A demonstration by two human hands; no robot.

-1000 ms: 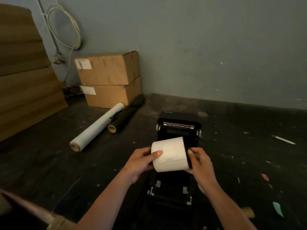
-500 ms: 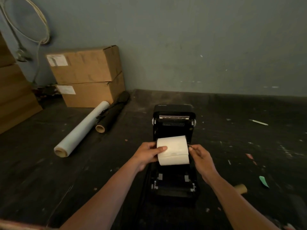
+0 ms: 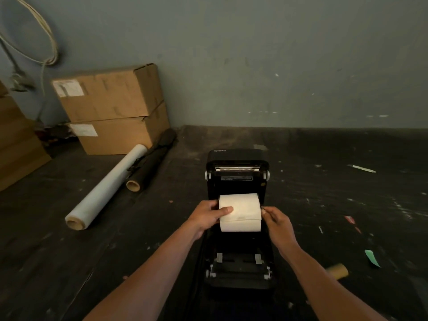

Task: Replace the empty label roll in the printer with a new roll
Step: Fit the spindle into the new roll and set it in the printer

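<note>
A black label printer point(image 3: 238, 272) stands on the dark floor with its lid point(image 3: 237, 167) swung up and back. A full white label roll point(image 3: 243, 210) sits low in the printer's open bay. My left hand point(image 3: 207, 215) grips the roll's left end, thumb lying across its front. My right hand point(image 3: 276, 222) is at the roll's right end, fingertips pinching at the roll's side by the bay wall. A bare brown cardboard core point(image 3: 338, 271) lies on the floor to the right of the printer, partly behind my right forearm.
Two stacked cardboard boxes point(image 3: 111, 107) stand against the wall at the back left. A clear film roll point(image 3: 104, 188) and a black roll point(image 3: 150, 163) lie in front of them. Paper scraps, one green point(image 3: 371, 258), dot the floor at right.
Both hands have brought the label roll down from above the printer into the open bay. The camera has drifted, shifting the boxes in view.
</note>
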